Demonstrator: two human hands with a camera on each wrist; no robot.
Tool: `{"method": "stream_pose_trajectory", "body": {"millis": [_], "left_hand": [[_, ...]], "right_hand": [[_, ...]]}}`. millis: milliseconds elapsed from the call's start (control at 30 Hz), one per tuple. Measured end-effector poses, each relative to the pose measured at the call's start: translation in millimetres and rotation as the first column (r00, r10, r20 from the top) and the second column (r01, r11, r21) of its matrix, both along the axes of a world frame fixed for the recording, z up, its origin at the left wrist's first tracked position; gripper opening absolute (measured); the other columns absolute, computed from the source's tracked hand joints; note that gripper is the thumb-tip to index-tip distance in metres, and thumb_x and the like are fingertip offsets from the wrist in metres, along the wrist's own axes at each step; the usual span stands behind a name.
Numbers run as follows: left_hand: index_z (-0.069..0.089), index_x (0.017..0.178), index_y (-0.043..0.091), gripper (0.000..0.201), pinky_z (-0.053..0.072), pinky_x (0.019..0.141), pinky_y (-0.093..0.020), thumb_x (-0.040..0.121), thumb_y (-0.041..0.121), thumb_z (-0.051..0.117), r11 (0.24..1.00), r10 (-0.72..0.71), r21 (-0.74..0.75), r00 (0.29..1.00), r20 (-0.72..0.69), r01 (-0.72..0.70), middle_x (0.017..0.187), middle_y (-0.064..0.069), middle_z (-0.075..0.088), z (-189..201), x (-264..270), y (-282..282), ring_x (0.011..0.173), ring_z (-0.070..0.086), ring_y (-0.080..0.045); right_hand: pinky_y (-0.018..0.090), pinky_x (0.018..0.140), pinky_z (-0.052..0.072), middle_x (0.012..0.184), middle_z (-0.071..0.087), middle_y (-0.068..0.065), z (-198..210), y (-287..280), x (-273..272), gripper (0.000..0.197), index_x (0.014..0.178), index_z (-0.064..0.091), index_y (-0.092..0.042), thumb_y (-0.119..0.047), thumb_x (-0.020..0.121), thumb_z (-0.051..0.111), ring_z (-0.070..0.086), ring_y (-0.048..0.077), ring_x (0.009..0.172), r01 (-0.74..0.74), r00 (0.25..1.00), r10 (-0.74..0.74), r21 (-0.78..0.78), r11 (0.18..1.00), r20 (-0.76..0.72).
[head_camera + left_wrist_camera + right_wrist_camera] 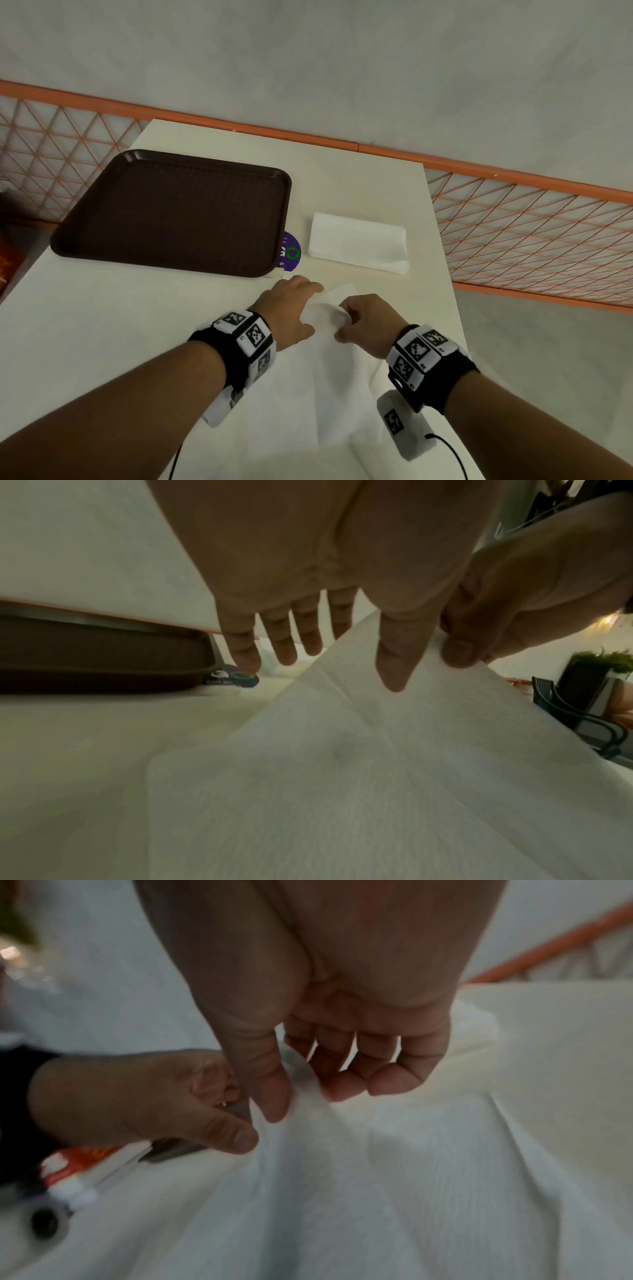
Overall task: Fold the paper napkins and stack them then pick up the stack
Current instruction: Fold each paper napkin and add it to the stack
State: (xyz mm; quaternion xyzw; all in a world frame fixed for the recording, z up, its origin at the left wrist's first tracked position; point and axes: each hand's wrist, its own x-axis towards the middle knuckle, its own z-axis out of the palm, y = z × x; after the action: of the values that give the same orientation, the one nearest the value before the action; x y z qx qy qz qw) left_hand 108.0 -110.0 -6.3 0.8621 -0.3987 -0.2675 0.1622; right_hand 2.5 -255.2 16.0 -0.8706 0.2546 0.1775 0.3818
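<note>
Napkin paper, one large white unfolded sheet, lies spread over the near middle of the pale cream tabletop, with its far part raised off the surface between the two hands. Its long axis runs from the person's near side away toward the far side, so the lifted end is the far one and the near end trails flat below the wrists.

The right hand pinches that raised part: in the right wrist view its thumb presses the sheet against the curled fingers. The left hand is just beside it, touching the same sheet from the left. Its thumb lies on top of the paper while the four fingers reach straight out past the paper's edge; I cannot tell whether any of them close under it, so I judge it as pressing rather than gripping. Both hands are equally near the lifted end.

Beyond the hands, to the far right, sits a folded white napkin stack, its long axis running left to right across the tabletop, well apart from the sheet in hand. That stack lies straight ahead and slightly right of the right hand, so I judge the folded sheet will travel that way, and the right hand has the shorter reach.

Far left rests a dark brown textured plastic tray, with a round purple sticker at its near right corner.
</note>
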Motion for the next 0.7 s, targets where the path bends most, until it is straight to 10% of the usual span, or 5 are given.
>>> {"method": "stream_pose_trajectory", "body": {"millis": [233, 433, 700], "left_hand": [[0.068, 0.099, 0.020, 0.019, 0.052, 0.089, -0.036, 0.085, 0.032, 0.067, 0.985, 0.114, -0.093, 0.957, -0.267, -0.143, 0.097, 0.003, 0.069, 4.1, 11.8, -2.4, 0.092, 0.065, -0.015], [0.067, 0.107, 0.020, 0.022, 0.049, 0.098, -0.038, 0.085, 0.027, 0.070, 0.882, 0.316, -0.151, 0.798, -0.514, -0.447, 0.101, 0.006, 0.072, -18.2, 18.0, 11.5, 0.095, 0.067, -0.011], [0.068, 0.111, 0.020, 0.023, 0.046, 0.095, -0.027, 0.088, 0.023, 0.065, 0.903, 0.228, -0.353, 0.970, -0.087, -0.244, 0.108, 0.008, 0.066, 6.6, 22.4, -2.8, 0.102, 0.059, -0.009]], "right_hand": [[0.020, 0.054, 0.034, 0.069, 0.050, -0.010, 27.6, -21.8, 15.4, 0.030, 0.063, 0.048, -0.028, -0.027, 0.074, 0.075, 0.046, 0.008, 0.062, -0.156, 0.988, 0.155, -0.164, 0.974, -0.018], [0.023, 0.061, 0.039, 0.075, 0.059, -0.003, 16.4, -43.8, -1.1, 0.016, 0.074, 0.061, -0.018, -0.028, 0.083, 0.069, 0.056, 0.018, 0.075, -0.233, 0.963, 0.207, -0.148, 0.961, -0.172], [0.031, 0.075, 0.048, 0.096, 0.060, 0.000, 20.2, -40.6, 15.6, 0.014, 0.097, 0.065, -0.027, -0.030, 0.092, 0.053, 0.059, 0.027, 0.090, -0.294, 0.956, 0.262, -0.434, 0.851, -0.134]]}}
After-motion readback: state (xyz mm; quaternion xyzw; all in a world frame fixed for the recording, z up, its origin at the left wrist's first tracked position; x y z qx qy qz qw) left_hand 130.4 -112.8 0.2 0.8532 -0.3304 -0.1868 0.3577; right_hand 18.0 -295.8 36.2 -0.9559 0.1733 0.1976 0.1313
